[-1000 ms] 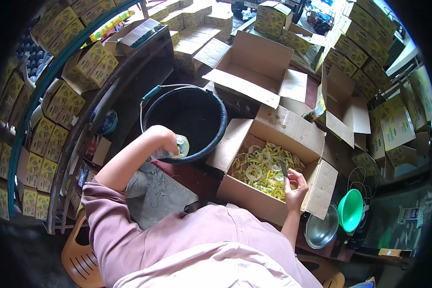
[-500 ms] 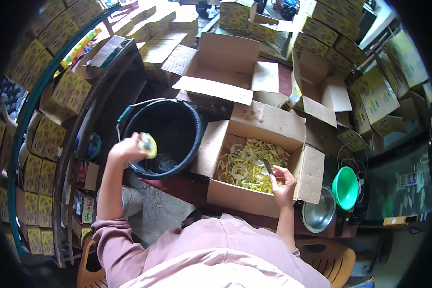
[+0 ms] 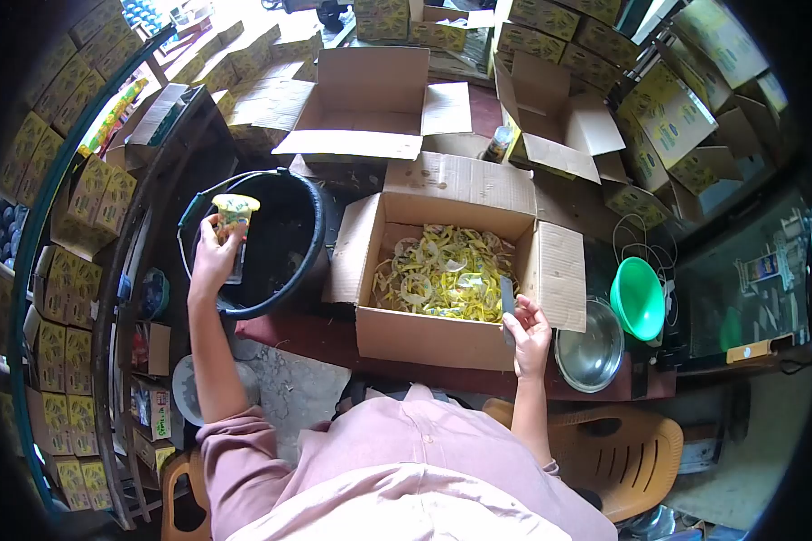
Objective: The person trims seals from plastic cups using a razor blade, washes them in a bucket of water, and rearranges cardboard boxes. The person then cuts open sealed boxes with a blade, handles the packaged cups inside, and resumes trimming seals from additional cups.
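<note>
My left hand [image 3: 215, 255] is closed round a clear plastic cup [image 3: 235, 209] with a yellow printed lid and label, held upright over the left rim of a black bucket [image 3: 284, 293]. Between the fingers of my right hand [image 3: 530, 338] is a dark flat blade [image 3: 507, 298], above the near right corner of an open cardboard box [image 3: 433, 340]. Yellow and clear strips and rings [image 3: 447, 270] lie inside that box.
Two open cardboard boxes [image 3: 370, 81] [image 3: 550, 99] stand behind, with a jar [image 3: 496, 144] between them. To the right are a metal bowl [image 3: 595, 347] and a green bowl [image 3: 638, 298]. Printed cartons [image 3: 68, 279] fill the left shelves.
My left hand has raised the cup from low at the bucket's near edge and turned it upright. The view has shifted right, and my right hand still holds the blade by the box.
</note>
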`<state>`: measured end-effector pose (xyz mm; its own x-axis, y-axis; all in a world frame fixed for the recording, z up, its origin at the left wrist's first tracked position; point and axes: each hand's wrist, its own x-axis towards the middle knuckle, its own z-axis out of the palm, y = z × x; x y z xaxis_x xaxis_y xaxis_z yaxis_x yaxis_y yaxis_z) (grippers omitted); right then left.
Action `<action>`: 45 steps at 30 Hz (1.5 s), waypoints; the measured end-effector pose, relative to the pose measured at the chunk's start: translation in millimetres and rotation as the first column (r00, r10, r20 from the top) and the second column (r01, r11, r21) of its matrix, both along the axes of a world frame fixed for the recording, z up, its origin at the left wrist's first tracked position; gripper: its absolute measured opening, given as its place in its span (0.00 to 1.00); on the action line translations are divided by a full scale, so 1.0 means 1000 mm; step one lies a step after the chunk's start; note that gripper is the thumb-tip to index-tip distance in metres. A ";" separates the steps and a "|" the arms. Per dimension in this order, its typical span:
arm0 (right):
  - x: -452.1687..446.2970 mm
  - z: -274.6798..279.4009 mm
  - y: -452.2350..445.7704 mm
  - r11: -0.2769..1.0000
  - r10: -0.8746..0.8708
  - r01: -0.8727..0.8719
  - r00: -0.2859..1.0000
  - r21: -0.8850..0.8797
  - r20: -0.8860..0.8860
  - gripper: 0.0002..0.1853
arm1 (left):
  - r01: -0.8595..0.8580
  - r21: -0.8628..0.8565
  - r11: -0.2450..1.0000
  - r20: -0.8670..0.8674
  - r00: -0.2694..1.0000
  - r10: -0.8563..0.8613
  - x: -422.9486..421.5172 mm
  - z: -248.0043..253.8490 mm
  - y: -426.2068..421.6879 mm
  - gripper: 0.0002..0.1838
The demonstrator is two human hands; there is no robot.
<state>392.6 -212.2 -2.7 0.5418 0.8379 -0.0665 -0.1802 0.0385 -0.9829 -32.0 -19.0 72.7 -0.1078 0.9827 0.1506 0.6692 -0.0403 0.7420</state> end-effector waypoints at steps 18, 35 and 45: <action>0.003 0.002 0.023 0.995 0.014 -0.003 0.994 0.099 -0.110 0.18 | 0.282 0.268 0.921 0.593 0.705 -0.388 0.136 -0.007 -0.017 0.22; -0.014 0.108 0.061 0.848 -0.258 -0.437 0.154 0.300 0.954 0.14 | 0.570 0.427 0.702 0.031 0.767 -0.641 0.220 -0.022 -0.054 0.35; -0.015 0.120 0.073 0.806 -0.309 -0.521 0.031 0.279 0.950 0.11 | 0.618 0.507 0.600 0.106 0.646 -0.756 0.216 -0.002 -0.063 0.37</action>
